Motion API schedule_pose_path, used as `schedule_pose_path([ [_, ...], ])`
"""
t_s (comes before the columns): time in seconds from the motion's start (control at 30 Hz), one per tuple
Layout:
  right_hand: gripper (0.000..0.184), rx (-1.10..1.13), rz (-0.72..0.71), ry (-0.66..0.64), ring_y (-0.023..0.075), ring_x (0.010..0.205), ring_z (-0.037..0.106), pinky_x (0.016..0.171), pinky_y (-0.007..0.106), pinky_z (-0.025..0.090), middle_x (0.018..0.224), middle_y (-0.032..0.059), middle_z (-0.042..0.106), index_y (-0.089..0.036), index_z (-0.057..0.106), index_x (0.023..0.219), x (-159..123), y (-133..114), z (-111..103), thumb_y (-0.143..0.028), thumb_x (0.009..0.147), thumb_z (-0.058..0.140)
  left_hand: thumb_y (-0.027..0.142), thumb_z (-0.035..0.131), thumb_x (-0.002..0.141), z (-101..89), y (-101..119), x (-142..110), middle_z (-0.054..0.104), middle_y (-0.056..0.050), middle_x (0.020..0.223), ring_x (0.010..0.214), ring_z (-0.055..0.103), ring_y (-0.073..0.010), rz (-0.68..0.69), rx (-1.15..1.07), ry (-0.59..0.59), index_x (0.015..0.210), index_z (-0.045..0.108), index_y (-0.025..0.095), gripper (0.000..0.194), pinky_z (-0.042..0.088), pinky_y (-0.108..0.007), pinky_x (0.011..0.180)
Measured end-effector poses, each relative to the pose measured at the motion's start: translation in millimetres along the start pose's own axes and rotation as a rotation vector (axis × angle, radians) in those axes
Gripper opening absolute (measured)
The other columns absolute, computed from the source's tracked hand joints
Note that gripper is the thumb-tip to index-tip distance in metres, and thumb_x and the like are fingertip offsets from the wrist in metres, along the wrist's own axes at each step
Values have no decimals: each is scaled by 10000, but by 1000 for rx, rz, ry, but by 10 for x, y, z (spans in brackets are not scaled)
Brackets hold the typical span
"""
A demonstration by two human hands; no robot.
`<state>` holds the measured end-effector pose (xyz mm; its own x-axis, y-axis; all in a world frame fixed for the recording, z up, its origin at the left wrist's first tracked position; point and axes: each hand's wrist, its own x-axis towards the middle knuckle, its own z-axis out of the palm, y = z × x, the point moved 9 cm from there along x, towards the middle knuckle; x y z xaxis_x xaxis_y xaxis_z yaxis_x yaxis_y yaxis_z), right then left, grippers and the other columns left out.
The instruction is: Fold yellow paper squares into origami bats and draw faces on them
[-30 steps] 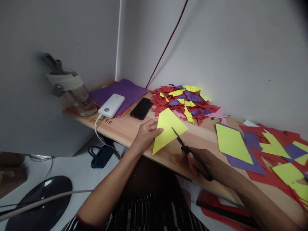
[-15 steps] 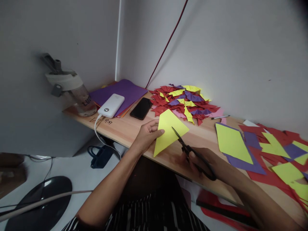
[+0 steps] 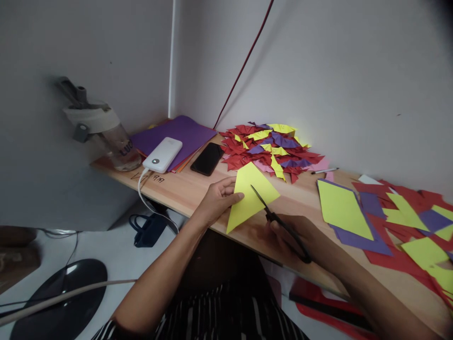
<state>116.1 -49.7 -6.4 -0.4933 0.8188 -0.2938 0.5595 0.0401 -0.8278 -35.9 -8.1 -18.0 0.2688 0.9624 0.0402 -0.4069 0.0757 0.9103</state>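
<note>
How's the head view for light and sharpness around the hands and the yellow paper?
Head view: dim, soft light with no glare; the yellow paper reads bright and crisp-edged, the left hand on it is clear. The right hand and the black scissors sit in shadow and merge a little. The bottle at far left is blurred and stretched; the desk edge bows, and the top right corner darkens.

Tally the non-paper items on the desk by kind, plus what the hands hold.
Power bank: 1
Phone: 1
Water bottle: 1
Pen: 1
Scissors, in the right hand: 1
Yellow paper triangle, pinched by the left hand: 1
Total: 6
</note>
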Motion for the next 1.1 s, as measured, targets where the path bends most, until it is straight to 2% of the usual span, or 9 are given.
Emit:
schedule_pose_path([
  [0.2, 407, -38, 26, 50, 121, 380, 449, 385, 235, 301, 422, -22, 499, -193, 530, 644, 21, 135, -23, -517, 880, 459, 258, 753, 690, 15, 10, -3, 728, -100, 998, 808, 690, -194, -1, -7, -9, 1231, 588, 164, 573, 487, -241, 673],
  [0.4, 401, -126, 5, 93, 133, 412, 479, 403, 243, 310, 449, -19, 524, -201, 491, 609, 28, 105, -67, -514, 861, 496, 277, 767, 683, 15, 2, 5, 721, -110, 1034, 817, 694, -203, 0, -14, -20, 1243, 576, 165, 602, 494, -252, 694],
  [0.57, 390, -92, 20, 42, 117, 384, 438, 406, 236, 312, 428, -31, 496, -200, 492, 657, 36, 129, -34, -487, 909, 415, 286, 769, 689, 28, -4, 2, 706, -124, 1084, 877, 690, -215, -2, -37, -33, 1245, 571, 153, 605, 494, -246, 702],
  [0.77, 330, -173, -65, -33, 113, 521, 475, 493, 235, 340, 588, 0, 568, -179, 491, 683, -1, 28, -10, -401, 922, 442, 303, 769, 693, 62, 5, -12, 688, -135, 1130, 944, 676, -231, -6, -32, -69, 1261, 560, 139, 627, 492, -249, 723],
  [0.93, 369, -194, -78, -72, 116, 542, 460, 505, 244, 339, 605, -2, 551, -179, 497, 706, -17, 45, 1, -430, 953, 387, 289, 754, 713, 79, -8, -16, 679, -141, 1147, 943, 675, -220, -24, -22, -90, 1270, 554, 137, 612, 487, -246, 726],
  [1.1, 377, -205, -104, -59, 121, 566, 461, 523, 256, 345, 660, 14, 565, -177, 525, 748, -27, 25, 1, -460, 953, 383, 274, 763, 697, 97, -13, -24, 674, -138, 1161, 957, 670, -218, -39, -21, -101, 1283, 545, 145, 639, 485, -245, 732],
])
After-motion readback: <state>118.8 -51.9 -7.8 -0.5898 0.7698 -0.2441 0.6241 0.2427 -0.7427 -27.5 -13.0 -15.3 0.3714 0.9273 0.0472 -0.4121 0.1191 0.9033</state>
